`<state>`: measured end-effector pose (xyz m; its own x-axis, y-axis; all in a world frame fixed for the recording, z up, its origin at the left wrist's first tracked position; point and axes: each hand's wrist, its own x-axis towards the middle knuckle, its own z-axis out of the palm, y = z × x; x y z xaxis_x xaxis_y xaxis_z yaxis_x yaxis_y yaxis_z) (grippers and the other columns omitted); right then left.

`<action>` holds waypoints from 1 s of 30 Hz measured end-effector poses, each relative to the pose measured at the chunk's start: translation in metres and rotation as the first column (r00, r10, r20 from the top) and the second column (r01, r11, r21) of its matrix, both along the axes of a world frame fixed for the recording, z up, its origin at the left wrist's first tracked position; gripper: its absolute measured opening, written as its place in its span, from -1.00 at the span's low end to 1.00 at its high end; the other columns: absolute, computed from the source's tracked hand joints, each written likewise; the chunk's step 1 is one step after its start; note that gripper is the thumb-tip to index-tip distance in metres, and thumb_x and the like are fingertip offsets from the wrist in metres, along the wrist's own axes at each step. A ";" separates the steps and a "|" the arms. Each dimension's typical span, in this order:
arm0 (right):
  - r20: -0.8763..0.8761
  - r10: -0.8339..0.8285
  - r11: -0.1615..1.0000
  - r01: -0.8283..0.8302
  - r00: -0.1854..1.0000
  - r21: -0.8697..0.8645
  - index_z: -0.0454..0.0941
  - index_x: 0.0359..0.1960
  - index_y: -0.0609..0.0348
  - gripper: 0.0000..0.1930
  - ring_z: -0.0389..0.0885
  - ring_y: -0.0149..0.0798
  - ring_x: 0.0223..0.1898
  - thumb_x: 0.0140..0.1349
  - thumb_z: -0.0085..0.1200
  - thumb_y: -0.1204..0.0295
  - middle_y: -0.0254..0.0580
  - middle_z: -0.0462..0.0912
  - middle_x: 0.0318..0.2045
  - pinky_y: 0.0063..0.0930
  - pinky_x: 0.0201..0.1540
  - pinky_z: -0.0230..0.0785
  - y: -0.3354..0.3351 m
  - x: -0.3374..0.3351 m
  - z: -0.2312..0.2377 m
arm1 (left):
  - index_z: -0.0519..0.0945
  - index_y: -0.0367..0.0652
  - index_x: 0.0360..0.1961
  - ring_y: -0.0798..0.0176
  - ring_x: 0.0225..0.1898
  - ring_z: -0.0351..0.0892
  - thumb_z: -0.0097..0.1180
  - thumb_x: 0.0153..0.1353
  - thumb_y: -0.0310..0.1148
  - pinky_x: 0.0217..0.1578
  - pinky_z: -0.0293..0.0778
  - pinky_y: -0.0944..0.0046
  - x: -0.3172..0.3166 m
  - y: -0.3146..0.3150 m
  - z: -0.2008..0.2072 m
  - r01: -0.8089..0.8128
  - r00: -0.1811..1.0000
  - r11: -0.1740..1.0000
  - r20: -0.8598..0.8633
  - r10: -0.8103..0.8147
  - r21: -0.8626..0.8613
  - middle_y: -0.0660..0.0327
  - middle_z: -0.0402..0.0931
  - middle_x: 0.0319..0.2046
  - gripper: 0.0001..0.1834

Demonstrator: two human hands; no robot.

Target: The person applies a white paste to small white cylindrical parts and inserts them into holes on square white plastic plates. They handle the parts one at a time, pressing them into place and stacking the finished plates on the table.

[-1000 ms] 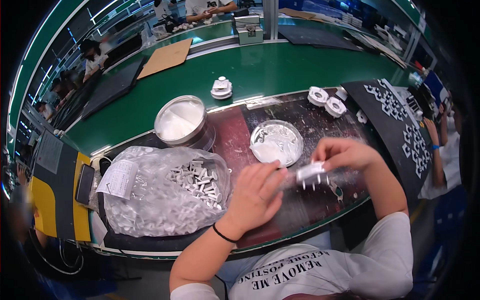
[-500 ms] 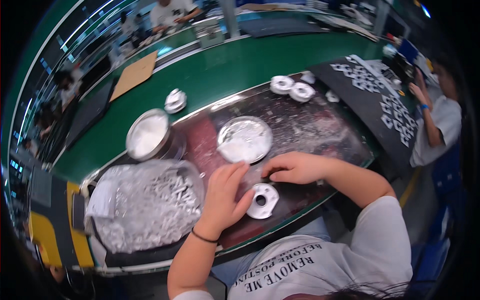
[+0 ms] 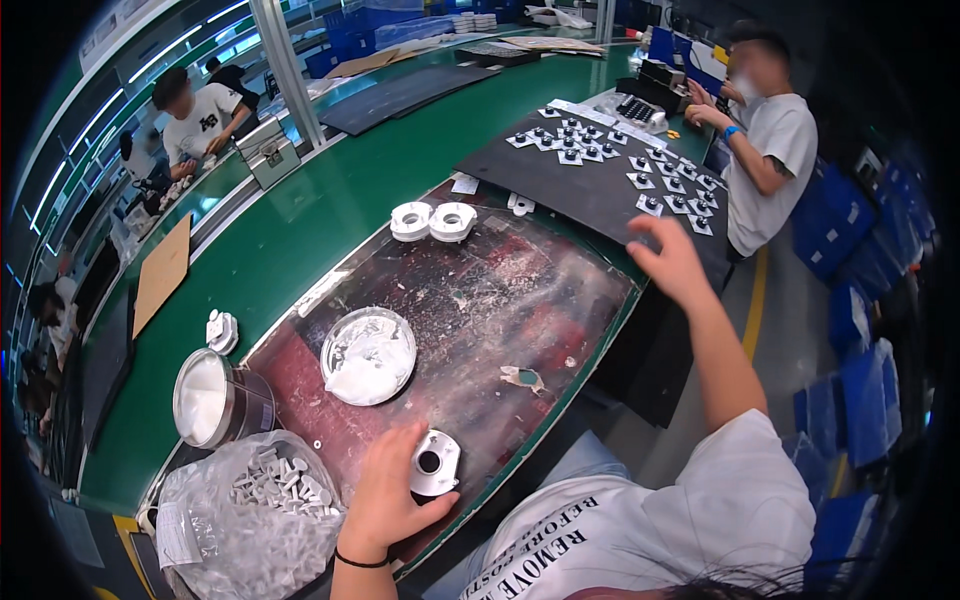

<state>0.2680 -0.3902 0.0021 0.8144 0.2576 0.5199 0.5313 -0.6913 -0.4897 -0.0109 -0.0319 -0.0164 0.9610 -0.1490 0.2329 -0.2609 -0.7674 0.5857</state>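
Note:
My left hand (image 3: 388, 492) is at the near edge of the work surface, its fingers and thumb closed about the left side of a white plastic part (image 3: 448, 468) with a round hole. The part lies on the table. My right hand (image 3: 672, 262) is stretched out to the right, fingers apart and holding nothing. It hovers by the near edge of a black board (image 3: 500, 160). Rows of small white diamond-shaped plates with black round centres (image 3: 650, 204) lie on that board, the closest just beyond my fingertips.
A round dish of white paste (image 3: 372, 358), an open tin (image 3: 203, 398) and a plastic bag of small white pieces (image 3: 250, 540) stand at left. Two white ring-shaped parts (image 3: 452, 222) sit at the back. Across the right corner, a co-worker (image 3: 785, 150) works beyond the board.
The view has swung right. My right hand has left the area beside the white part and reached out to the board; my left hand stays at the part.

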 end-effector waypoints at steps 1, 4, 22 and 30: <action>0.096 -0.105 0.984 0.117 0.990 -0.132 0.53 -0.13 0.13 -0.64 0.48 -0.11 -0.01 0.00 0.20 0.34 -0.18 0.58 -0.16 -0.28 0.01 0.28 -0.018 0.014 0.007 | 0.26 -0.29 0.17 -0.17 0.08 0.31 0.43 -0.28 -0.19 0.11 0.22 -0.01 0.000 -0.001 -0.001 -0.007 1.000 1.000 0.010 0.007 -0.015 -0.08 0.36 0.03 -0.06; -0.036 -0.317 0.888 0.283 0.948 -0.363 0.43 0.01 0.02 -0.46 0.34 -0.19 0.15 -0.04 0.27 0.16 -0.26 0.56 -0.05 -0.12 0.15 0.04 -0.048 0.058 0.014 | 0.23 -0.28 0.18 -0.16 0.04 0.34 0.45 -0.28 -0.23 0.08 0.25 -0.01 0.000 -0.004 -0.004 -0.042 0.998 0.999 0.034 0.043 -0.030 -0.06 0.38 0.01 -0.04; -0.100 -0.078 0.987 0.063 0.992 -0.145 0.48 -0.33 0.08 -0.74 0.44 -0.11 0.06 0.01 0.22 0.27 -0.20 0.61 -0.18 -0.24 0.07 0.14 -0.024 0.021 -0.026 | 0.14 -0.23 0.24 -0.12 0.03 0.34 0.46 -0.27 -0.22 0.06 0.25 0.00 -0.001 -0.004 -0.010 -0.071 0.993 0.997 0.096 0.068 0.021 -0.01 0.37 0.02 0.04; 0.373 0.016 0.970 0.075 0.928 -0.230 0.53 -0.39 0.12 -0.85 0.48 -0.11 0.01 -0.02 0.21 0.46 -0.24 0.62 -0.23 -0.24 0.05 0.18 0.001 -0.006 -0.033 | 0.12 -0.24 0.25 -0.13 0.05 0.34 0.46 -0.27 -0.21 0.07 0.25 0.00 0.001 -0.005 -0.009 -0.063 0.991 0.998 0.117 0.062 0.009 -0.04 0.36 0.02 0.05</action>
